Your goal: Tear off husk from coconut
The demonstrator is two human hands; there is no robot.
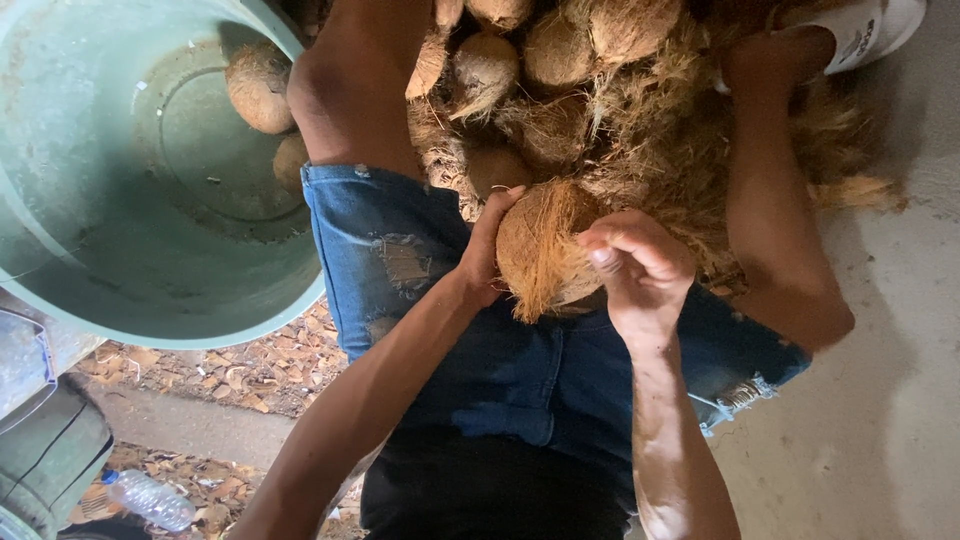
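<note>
While the left hand cups its side and the right hand clenches its loose fibres, the coconut — hard, probably heavy, rough — sits over the lap, best gripped round its shell.

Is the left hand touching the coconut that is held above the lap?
Touching. The head view shows the left hand pressed flat against the side of the fibrous coconut, with no gap, while the right hand grips its other side.
</note>
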